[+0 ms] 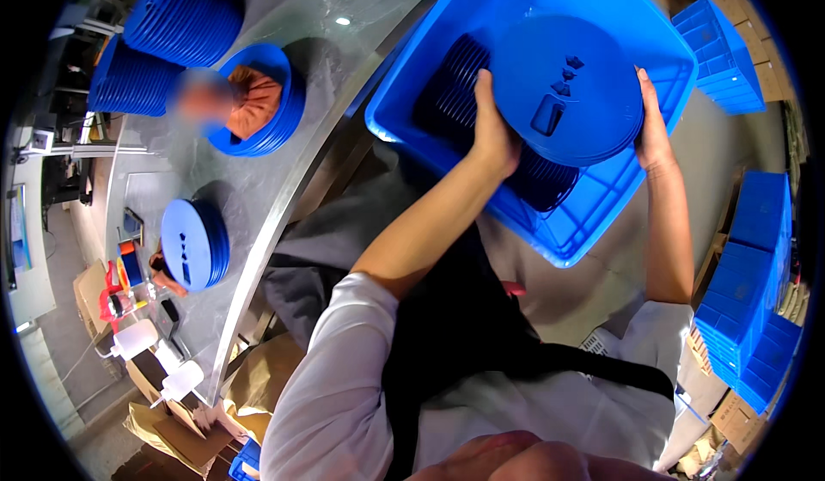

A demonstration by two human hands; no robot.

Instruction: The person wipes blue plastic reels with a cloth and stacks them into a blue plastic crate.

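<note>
Between my two hands I hold a short stack of blue round discs, over a blue plastic bin. Cutouts, one of them a rounded rectangle, show in the top disc. My left hand grips the stack's left edge, thumb along the rim. On the opposite edge, my right hand presses with its fingers. Rows of dark blue discs stand on edge inside the bin, partly hidden beneath the held stack.
A grey table at left bears tall disc stacks, a smaller disc stack and a brown cloth on more discs. White squeeze bottles stand at its near end. Blue crates are piled at right.
</note>
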